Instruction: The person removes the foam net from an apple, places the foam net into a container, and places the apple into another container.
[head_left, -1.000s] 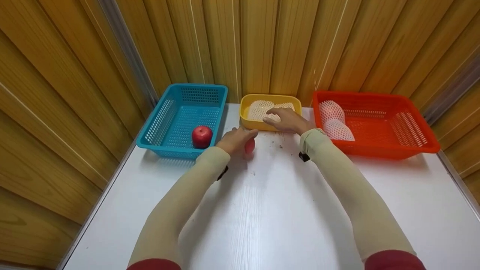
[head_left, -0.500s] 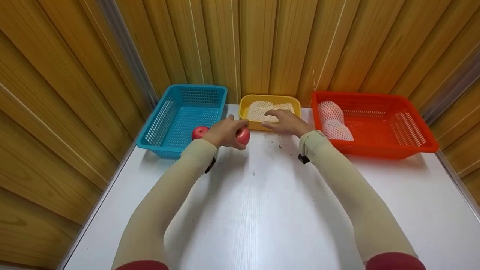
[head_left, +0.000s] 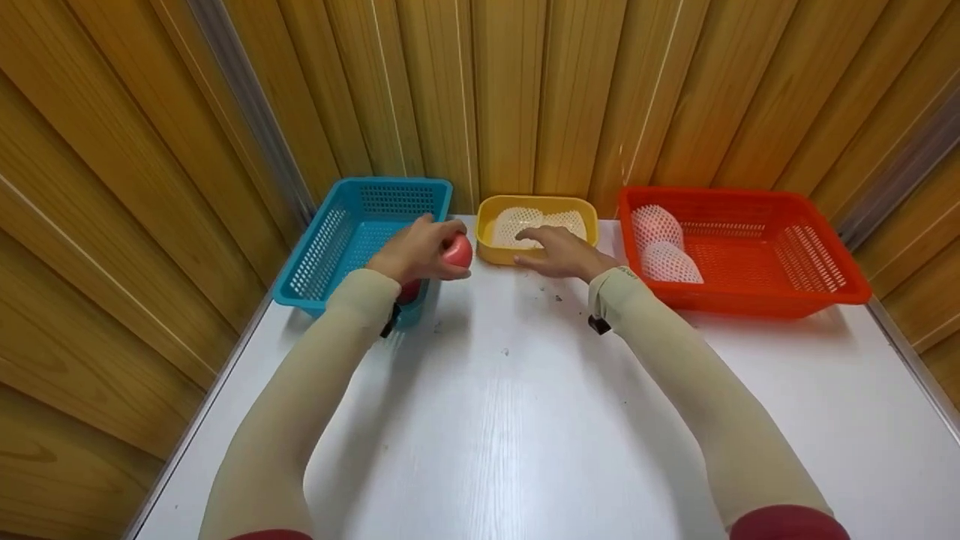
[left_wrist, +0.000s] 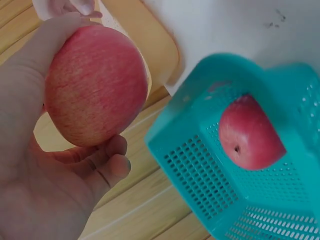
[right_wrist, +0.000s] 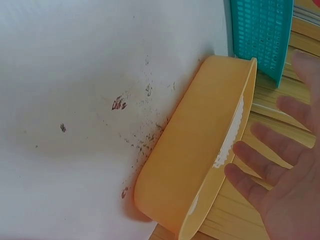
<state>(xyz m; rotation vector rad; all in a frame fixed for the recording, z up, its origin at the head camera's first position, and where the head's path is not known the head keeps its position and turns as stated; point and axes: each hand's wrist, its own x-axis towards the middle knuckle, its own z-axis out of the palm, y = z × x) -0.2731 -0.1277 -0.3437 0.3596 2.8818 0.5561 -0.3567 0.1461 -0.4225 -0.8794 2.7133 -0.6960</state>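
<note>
A red apple (left_wrist: 97, 85) is gripped between the thumb and curled fingers of my left hand (head_left: 418, 251), raised beside the right rim of the blue basket (head_left: 296, 259). Inside that basket lies a second red apple (left_wrist: 250, 134), mostly hidden by my left wrist in the head view. My right hand (head_left: 559, 251) hovers at the front of the small yellow basket (right_wrist: 192, 140), its fingers spread and loosely bent with nothing between them. White foam fruit nets (head_left: 517, 223) lie in the yellow basket.
At the right stands a red basket (head_left: 765, 292) with two net-wrapped apples (head_left: 666, 247) at its left end. Wood-panelled walls (head_left: 506, 90) close off the back and sides. Small dark specks (right_wrist: 119, 103) mark the white table (head_left: 495, 420) before the yellow basket.
My left hand has lifted the apple from the table and carried it left to the blue basket's edge. The right hand has barely moved.
</note>
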